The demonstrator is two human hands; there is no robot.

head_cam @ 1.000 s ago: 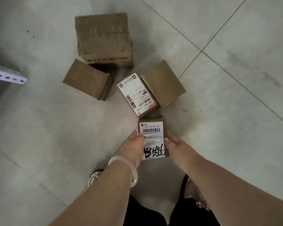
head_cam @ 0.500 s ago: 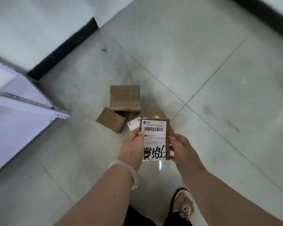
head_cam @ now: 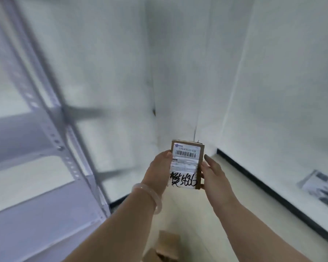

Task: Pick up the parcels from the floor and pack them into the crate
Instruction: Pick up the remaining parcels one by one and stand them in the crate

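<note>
A small brown cardboard parcel [head_cam: 187,163] with a white barcode label and black handwriting is held up in front of me, label toward the camera. My left hand [head_cam: 157,171] grips its left edge, and a pale bangle sits on that wrist. Its right edge is held by my right hand [head_cam: 212,173]. Other brown parcels [head_cam: 167,246] lie on the floor at the bottom of the view, partly cut off. No crate is in view.
A white metal shelving rack [head_cam: 51,148] with perforated uprights fills the left side. White walls meet in a corner ahead, with a black skirting board [head_cam: 273,193] along the right wall. A printed sheet [head_cam: 322,188] hangs low on that wall.
Both hands have lifted the labelled parcel off the floor to chest height. The view has swung up from the floor to the walls, and the remaining parcels have dropped to the bottom edge.
</note>
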